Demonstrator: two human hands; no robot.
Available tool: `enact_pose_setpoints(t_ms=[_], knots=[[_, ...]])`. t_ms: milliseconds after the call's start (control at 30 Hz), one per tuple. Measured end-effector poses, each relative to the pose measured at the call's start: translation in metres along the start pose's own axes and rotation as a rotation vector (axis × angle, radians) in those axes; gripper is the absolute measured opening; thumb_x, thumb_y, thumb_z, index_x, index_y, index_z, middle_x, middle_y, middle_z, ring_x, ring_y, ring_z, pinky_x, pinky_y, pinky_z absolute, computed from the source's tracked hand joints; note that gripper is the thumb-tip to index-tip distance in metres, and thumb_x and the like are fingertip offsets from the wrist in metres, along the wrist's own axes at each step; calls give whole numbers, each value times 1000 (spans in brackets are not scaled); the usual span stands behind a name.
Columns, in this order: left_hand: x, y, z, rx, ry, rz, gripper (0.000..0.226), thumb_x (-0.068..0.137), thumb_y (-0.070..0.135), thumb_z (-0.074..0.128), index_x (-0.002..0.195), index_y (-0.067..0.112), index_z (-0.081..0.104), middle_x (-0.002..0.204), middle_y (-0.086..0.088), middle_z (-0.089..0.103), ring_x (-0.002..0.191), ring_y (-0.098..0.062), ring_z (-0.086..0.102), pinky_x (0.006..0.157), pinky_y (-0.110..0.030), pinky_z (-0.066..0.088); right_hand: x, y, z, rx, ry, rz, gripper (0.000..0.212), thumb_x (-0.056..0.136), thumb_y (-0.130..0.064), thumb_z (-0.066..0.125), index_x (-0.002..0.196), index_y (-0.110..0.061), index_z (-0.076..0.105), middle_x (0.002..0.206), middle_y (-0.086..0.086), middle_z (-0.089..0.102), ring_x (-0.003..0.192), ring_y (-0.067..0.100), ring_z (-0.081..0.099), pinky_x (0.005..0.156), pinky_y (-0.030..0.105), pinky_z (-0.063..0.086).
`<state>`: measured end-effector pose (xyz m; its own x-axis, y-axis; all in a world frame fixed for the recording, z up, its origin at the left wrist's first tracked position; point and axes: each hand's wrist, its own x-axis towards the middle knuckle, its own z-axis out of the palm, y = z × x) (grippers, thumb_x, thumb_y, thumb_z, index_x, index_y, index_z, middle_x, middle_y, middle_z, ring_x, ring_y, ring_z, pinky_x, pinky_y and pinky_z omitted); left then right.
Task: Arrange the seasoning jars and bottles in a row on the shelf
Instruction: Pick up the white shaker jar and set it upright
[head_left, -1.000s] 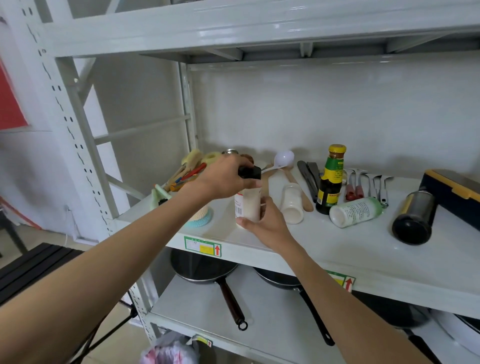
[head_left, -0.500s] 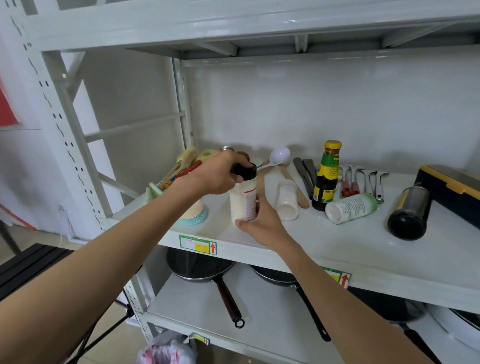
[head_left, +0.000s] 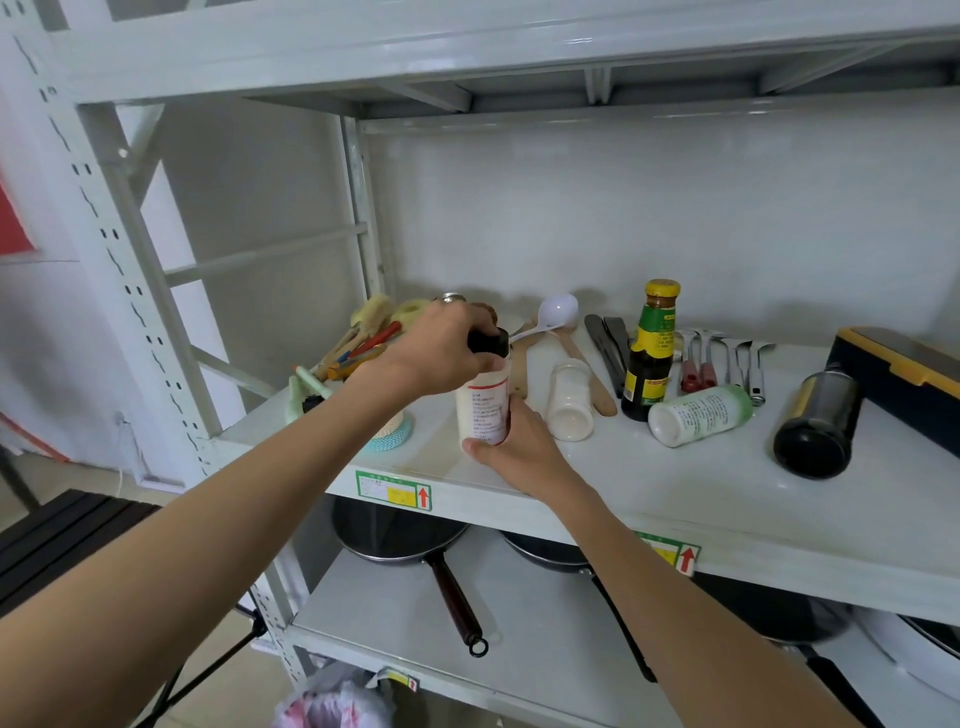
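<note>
A white seasoning jar with a red label and black cap stands upright near the shelf's front edge. My left hand grips its black cap from above; my right hand holds its base. To the right, a small clear jar lies on its side. A dark sauce bottle with a yellow cap stands upright. A white bottle with a green end and a dark bottle lie on their sides.
A holder of brushes and utensils stands at the left on a teal mat. A white ladle, wooden spatulas, tongs and peelers lie at the back. A dark box with yellow trim sits at far right. Pans fill the lower shelf.
The black cap, held just above the white jar a second ago, now sits on the jar under my left hand. My right hand stays at the jar's base.
</note>
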<state>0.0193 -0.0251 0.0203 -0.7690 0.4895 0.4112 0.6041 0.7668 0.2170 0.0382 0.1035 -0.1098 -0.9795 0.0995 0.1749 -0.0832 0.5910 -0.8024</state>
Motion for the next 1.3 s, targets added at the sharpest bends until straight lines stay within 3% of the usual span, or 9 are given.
enact_pose_setpoints(t_ms=[133,300,433,533,667,900,1033,1200,1300], knots=[[-1,-5,-3,-10,-34,27,34,80,18,76,112,17,67,109,-6,66,98,-23,59,81,-30,44,-2,1,-2,91,-41,-12,66,74,-29,76,132,-27,44,131,-4,61,120,16,59,102,38,48],[-1,-14,-5,-45,-90,18,37,76,4,74,107,21,66,110,-3,66,103,-23,60,91,-36,48,-2,1,-2,123,-26,8,71,67,-34,80,130,-25,49,128,-6,64,116,14,62,102,41,50],[0,-11,-6,-50,-55,-26,31,70,34,82,96,25,67,93,5,67,92,-20,61,86,-35,51,-2,0,-1,102,-2,1,74,61,-43,83,126,-22,53,123,-5,67,111,13,64,97,39,54],[-3,-5,-2,0,29,-3,45,72,53,76,106,23,71,92,2,69,88,-19,61,79,-31,49,-1,0,0,97,1,-7,69,61,-43,84,122,-22,58,119,-5,69,108,12,66,95,37,55],[-5,-7,5,56,43,13,49,79,43,75,123,24,66,111,-5,66,97,-22,58,86,-28,39,-1,1,-1,115,-11,16,69,63,-39,82,124,-23,56,120,-6,68,109,12,65,97,38,54],[-4,-17,3,-25,22,8,46,80,13,77,124,18,65,114,-6,66,109,-26,56,89,-28,39,-4,-3,-3,138,-30,16,60,74,-20,78,127,-21,51,124,-1,64,111,13,61,102,36,49],[-5,-27,12,-57,42,21,46,79,-3,70,120,17,62,114,-2,66,100,-20,58,79,-17,28,-5,-4,-4,98,2,19,58,78,-23,78,128,-17,50,127,2,62,113,17,59,103,38,48],[-3,-36,18,-114,43,54,48,77,-13,63,115,17,61,114,-5,67,101,-20,67,83,-27,47,-4,-4,-3,68,32,17,52,79,-22,77,124,-15,52,123,4,62,108,15,57,101,36,49],[-1,-41,21,-141,39,65,47,78,-14,64,114,15,60,118,-6,66,102,-20,66,80,-18,42,-3,-3,-1,67,39,21,52,79,-23,78,123,-15,52,122,3,62,108,16,58,99,33,49]])
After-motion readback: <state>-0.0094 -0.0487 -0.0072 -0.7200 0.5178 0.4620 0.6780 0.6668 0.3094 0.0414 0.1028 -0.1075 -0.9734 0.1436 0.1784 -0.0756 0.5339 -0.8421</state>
